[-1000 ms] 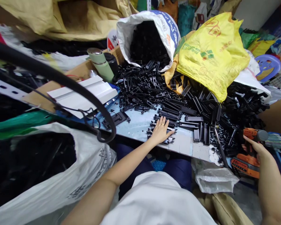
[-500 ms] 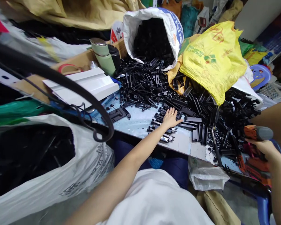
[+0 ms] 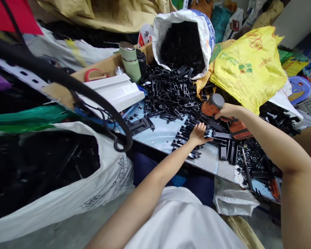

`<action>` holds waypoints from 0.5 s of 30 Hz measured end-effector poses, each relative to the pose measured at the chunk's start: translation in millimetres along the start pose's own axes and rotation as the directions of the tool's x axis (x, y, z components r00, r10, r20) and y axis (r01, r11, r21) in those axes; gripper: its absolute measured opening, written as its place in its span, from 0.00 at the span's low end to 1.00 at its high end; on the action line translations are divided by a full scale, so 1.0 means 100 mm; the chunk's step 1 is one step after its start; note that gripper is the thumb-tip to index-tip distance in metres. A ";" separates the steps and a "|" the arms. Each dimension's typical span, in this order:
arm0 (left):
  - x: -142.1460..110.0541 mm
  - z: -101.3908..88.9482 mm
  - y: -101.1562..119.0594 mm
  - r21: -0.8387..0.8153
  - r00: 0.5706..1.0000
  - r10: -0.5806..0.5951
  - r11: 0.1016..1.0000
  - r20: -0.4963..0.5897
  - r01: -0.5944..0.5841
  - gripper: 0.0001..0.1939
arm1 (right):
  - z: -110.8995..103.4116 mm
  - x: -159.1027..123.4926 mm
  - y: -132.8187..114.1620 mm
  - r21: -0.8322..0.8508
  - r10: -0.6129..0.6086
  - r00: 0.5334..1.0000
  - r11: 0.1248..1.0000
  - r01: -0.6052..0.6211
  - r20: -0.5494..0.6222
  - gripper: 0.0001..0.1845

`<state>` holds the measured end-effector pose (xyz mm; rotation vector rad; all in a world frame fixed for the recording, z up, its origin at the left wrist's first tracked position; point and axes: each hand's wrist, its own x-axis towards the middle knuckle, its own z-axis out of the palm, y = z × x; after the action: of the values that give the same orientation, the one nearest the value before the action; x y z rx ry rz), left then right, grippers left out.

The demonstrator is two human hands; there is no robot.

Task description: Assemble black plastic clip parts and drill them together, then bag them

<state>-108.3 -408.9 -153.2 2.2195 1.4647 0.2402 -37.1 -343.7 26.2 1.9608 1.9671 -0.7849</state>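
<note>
While right grip (image 3: 226, 112) clasps a drill (image 3: 209, 107) reading "20", left grip (image 3: 198, 134) spreads over parts (image 3: 182, 136)

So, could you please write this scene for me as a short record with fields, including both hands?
Left hand: laid on a row of black parts, fingers together, thumb out
Right hand: gripping an orange drill
Drill tip: not visible
Surface: light-blue worktable
Back of worktable: tipped white sack, loose black pieces at its mouth
Right of sack: yellow bag
Left of sack: green flask
</note>
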 end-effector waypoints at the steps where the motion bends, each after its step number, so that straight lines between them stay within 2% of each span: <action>1: 0.00 0.01 0.00 -0.006 1.000 0.000 1.000 -0.009 0.000 0.45 | -0.01 0.09 -0.14 -0.076 0.006 0.997 0.997 0.000 0.076 0.05; 4: 0.01 0.06 0.00 -0.029 0.999 -0.005 1.000 -0.040 0.004 0.46 | -0.05 0.29 -0.41 -0.222 0.005 0.997 0.975 0.013 0.079 0.07; 9: 0.05 0.16 -0.02 -0.053 0.998 -0.006 0.999 -0.064 0.003 0.47 | -0.08 0.52 -0.52 -0.340 0.012 0.981 0.939 0.056 0.194 0.10; 12: 0.06 0.18 -0.02 -0.043 0.998 0.004 0.999 -0.058 -0.006 0.46 | -0.07 0.52 -0.56 -0.383 -0.017 0.980 0.919 0.094 0.200 0.11; 15: 0.04 0.16 -0.03 -0.027 0.996 0.007 1.000 -0.083 -0.009 0.46 | -0.03 0.39 -0.59 -0.422 -0.073 0.985 0.897 0.132 0.154 0.13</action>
<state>-102.3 -408.6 -168.8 2.2187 1.4869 0.3570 -97.2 -306.1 19.0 1.5170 1.9693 -0.4369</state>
